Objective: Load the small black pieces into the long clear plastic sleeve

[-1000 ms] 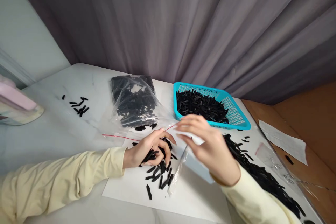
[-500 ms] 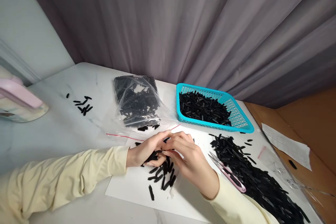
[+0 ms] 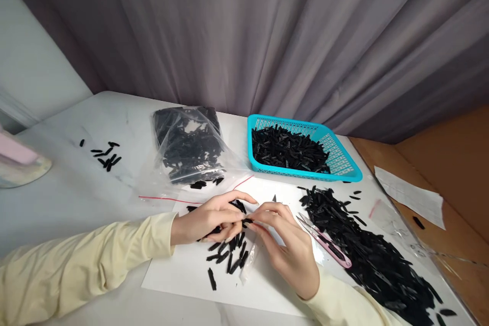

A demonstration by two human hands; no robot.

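Observation:
My left hand [image 3: 214, 219] and my right hand [image 3: 288, 242] meet over a white sheet [image 3: 171, 277]. Between their fingertips they pinch a small black strip [image 3: 247, 221]; its kind is too small to tell, and the fingers cover part of it. Several loose black strips [image 3: 231, 254] lie on the sheet under and in front of my left hand. A small crumpled piece of clear plastic [image 3: 250, 262] lies beside them. Right of my right hand, pink-handled scissors [image 3: 330, 248] rest against a long heap of black strips [image 3: 370, 254].
A clear zip bag [image 3: 191, 158] of black strips lies at the back. A turquoise basket [image 3: 303, 125] of strips stands right of it. Scattered strips [image 3: 109, 160] and a pink-and-white object [image 3: 23, 160] are at left. A paper [image 3: 410, 196] lies at right.
The view has shifted slightly right. My hands have turned a little, and my left fingers have closed toward my right fingertips, where the black strip now shows between them.

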